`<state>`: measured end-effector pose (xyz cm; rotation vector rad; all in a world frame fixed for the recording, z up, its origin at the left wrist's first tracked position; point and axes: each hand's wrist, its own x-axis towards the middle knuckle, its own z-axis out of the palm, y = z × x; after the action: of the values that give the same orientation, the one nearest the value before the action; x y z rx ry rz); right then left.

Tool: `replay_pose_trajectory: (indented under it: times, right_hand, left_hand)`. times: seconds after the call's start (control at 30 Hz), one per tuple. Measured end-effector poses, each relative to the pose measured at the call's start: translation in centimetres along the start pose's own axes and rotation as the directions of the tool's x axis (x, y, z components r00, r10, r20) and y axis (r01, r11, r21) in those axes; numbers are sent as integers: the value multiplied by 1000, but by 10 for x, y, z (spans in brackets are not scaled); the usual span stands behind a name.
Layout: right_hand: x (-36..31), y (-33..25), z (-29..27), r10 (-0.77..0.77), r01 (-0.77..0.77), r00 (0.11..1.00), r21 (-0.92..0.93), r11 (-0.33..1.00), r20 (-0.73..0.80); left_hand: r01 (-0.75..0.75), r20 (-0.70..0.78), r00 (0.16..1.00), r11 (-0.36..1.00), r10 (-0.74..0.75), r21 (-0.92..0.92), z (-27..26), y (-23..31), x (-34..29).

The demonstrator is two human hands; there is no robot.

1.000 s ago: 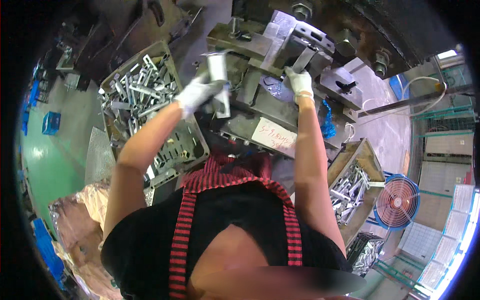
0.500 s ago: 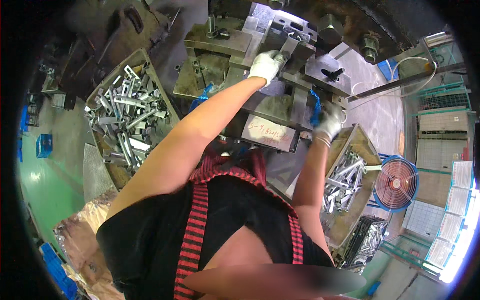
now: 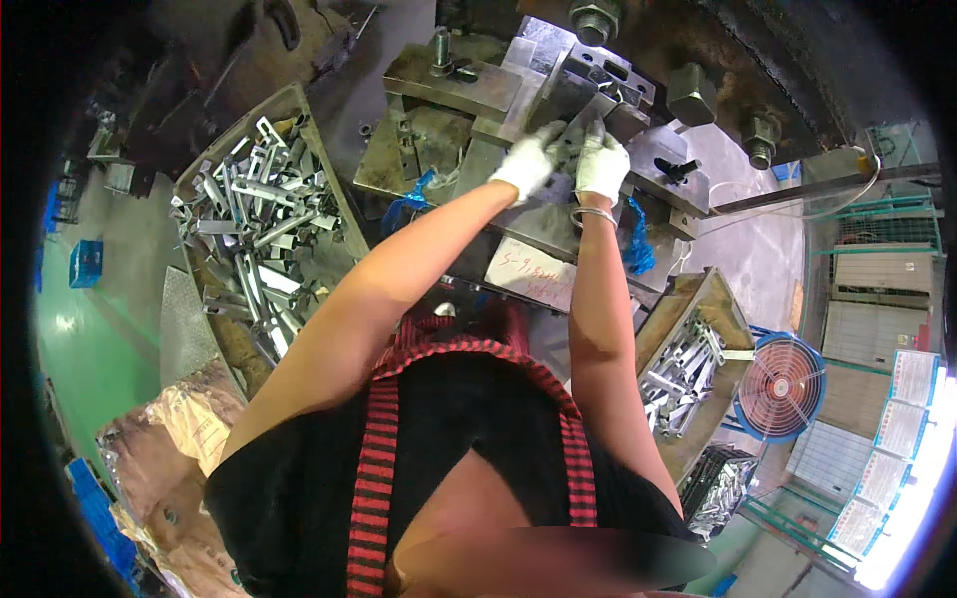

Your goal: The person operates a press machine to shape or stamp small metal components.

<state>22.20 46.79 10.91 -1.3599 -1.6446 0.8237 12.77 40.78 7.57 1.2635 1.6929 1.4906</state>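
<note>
My left hand point(image 3: 529, 164), in a white glove, is at the near left side of the steel die point(image 3: 558, 95); motion smears its fingers. Beside it, my right hand point(image 3: 602, 169), gloved too and with a bangle at the wrist, reaches into the die. Its fingers close on the near end of a grey channel-shaped metal piece point(image 3: 588, 118) that lies in the die slot. The fingertips partly cover that piece. In front of both hands a pale card with red writing point(image 3: 528, 267) is fixed to the die's near side.
A bin point(image 3: 346, 224) of loose metal pieces stands at the left. Another bin point(image 3: 733, 299) holding similar parts is at the right, beside a round blue fan point(image 3: 781, 387). Large bolts point(image 3: 595, 22) hang from the press above. Blue rags point(image 3: 639, 239) flank the die.
My right hand has come from the right bin's far end up to the die beside my left hand. My left hand has drawn slightly back from the piece. The view has shifted a little.
</note>
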Motion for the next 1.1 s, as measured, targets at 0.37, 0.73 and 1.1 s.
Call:
replay_pose_trajectory:
  times: [0.37, 0.73, 1.1]
  right_hand:
    - [-26, 20, -17, -259, 261, 965, -135, 956, 29]
    - [-42, 14, -7, -381, 372, 924, -252, 893, 14]
    - [-56, 22, -19, -285, 281, 958, -317, 906, 34]
  left_hand:
    - [74, -27, 997, 986, -70, 148, 10, -5, -1]
    - [161, -62, 986, 976, -154, 147, 10, 1, 5]
    - [154, 34, 986, 976, -160, 153, 5, -8, 9]
